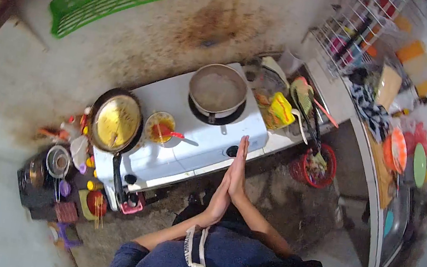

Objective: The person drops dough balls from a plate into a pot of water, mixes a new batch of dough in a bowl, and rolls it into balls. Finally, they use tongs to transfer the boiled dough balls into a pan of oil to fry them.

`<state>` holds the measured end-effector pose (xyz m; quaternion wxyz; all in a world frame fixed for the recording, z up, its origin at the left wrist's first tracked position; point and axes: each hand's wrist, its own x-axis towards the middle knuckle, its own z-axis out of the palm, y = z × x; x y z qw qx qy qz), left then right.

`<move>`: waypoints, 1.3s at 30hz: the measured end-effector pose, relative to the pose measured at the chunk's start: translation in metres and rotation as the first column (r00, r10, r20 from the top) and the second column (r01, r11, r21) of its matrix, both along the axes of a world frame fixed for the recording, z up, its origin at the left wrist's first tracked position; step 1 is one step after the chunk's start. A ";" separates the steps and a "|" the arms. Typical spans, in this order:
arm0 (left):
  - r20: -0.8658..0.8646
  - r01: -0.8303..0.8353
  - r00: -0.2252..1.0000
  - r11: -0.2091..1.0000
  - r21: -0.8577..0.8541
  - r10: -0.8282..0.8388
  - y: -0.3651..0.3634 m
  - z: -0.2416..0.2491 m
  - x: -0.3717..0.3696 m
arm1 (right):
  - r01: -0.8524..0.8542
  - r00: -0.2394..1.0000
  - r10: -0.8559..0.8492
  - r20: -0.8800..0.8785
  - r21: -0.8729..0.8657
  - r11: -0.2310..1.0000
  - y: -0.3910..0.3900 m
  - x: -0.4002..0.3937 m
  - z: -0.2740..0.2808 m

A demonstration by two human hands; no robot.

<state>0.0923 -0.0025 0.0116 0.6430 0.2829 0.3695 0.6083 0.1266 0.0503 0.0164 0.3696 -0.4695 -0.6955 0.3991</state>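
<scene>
My left hand (219, 202) and my right hand (238, 178) are pressed palm to palm in front of the stove, fingers stretched out straight and pointing at it. Neither holds anything that I can see. The fingertips are close to a black knob (232, 151) on the front of the white stove (182, 154). Behind them, a pot (217, 90) with greyish liquid sits on the right burner. On the left burner is a black frying pan (117, 123) with something yellow in it. Between the two stands a bowl (160, 127) of orange-red sauce with a red spoon (173, 134).
A yellow packet (280, 112) and utensils lie right of the stove. On the floor stands a red waste basket (332, 166). At far right is a counter with a sink (395, 235). Bottles, a strainer (58, 161) and a red bowl (97, 203) crowd the left.
</scene>
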 end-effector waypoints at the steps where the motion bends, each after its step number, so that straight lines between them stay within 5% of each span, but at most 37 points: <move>1: -0.120 0.038 0.992 0.995 -0.092 -0.049 0.005 -0.004 -0.001 | 0.040 0.998 -0.043 -0.045 -0.085 0.996 -0.010 0.000 -0.001; 4: 0.064 0.033 0.997 0.999 0.033 -0.035 0.042 -0.031 0.003 | 0.116 0.970 -0.175 -0.172 -0.306 0.945 -0.035 0.002 -0.004; 5: -0.004 0.135 0.991 0.989 0.061 -0.135 0.056 -0.010 -0.002 | 0.125 0.955 -0.213 -0.208 -0.371 0.920 -0.039 0.007 -0.003; 7: 0.248 0.204 0.949 0.979 -0.009 -0.196 0.069 -0.019 0.017 | 0.133 0.941 -0.221 -0.256 -0.320 0.938 -0.038 0.028 -0.003; 9: 0.310 0.245 0.920 0.969 0.016 -0.238 0.063 -0.014 0.043 | 0.296 0.941 -0.306 -0.148 -0.086 0.951 -0.007 0.052 -0.015; 10: 0.054 0.320 0.947 0.946 -0.051 -0.318 0.057 -0.004 0.047 | 0.353 0.932 -0.347 -0.102 0.041 0.935 0.011 0.065 -0.011; 12: 0.066 0.375 0.927 0.908 -0.186 -0.370 0.058 -0.004 0.072 | 0.405 0.912 -0.399 -0.096 0.057 0.913 0.045 0.105 -0.004; 14: 0.049 0.353 0.935 0.935 -0.042 -0.351 0.060 -0.009 0.094 | 0.450 0.886 -0.461 0.047 0.150 0.880 0.085 0.149 -0.026; 17: 0.298 0.720 0.682 0.685 -0.113 -0.668 0.089 -0.025 0.116 | 0.423 0.672 -0.579 0.462 0.403 0.812 0.153 0.220 -0.065; 21: 0.133 0.576 0.818 0.794 -0.196 -0.560 0.124 -0.050 0.139 | 0.439 0.637 -0.495 0.591 0.248 0.863 0.222 0.294 -0.108; 23: 0.095 0.447 0.894 0.856 -0.259 -0.439 0.141 -0.063 0.146 | 0.422 0.702 -0.298 0.647 -0.041 0.906 0.241 0.310 -0.123; 25: 0.065 0.253 0.967 0.910 -0.330 -0.245 0.151 -0.068 0.142 | 0.302 0.718 -0.181 0.672 -0.068 0.951 0.261 0.327 -0.157; 27: 0.009 0.242 0.968 0.918 -0.313 -0.252 0.153 -0.060 0.134 | 0.242 0.693 -0.163 0.703 -0.013 0.970 0.267 0.341 -0.179; 30: 0.001 0.242 0.968 0.928 -0.281 -0.252 0.134 -0.068 0.115 | 0.363 0.727 -0.280 0.627 -0.004 0.932 0.241 0.326 -0.139; 33: 0.003 0.235 0.970 0.938 -0.255 -0.242 0.106 -0.071 0.095 | 0.293 0.794 -0.394 0.463 0.277 0.915 0.206 0.325 -0.132; 39: -0.135 0.066 0.986 0.974 -0.217 -0.097 0.031 -0.052 0.036 | 0.321 0.934 -0.327 0.143 0.065 0.945 0.132 0.235 -0.021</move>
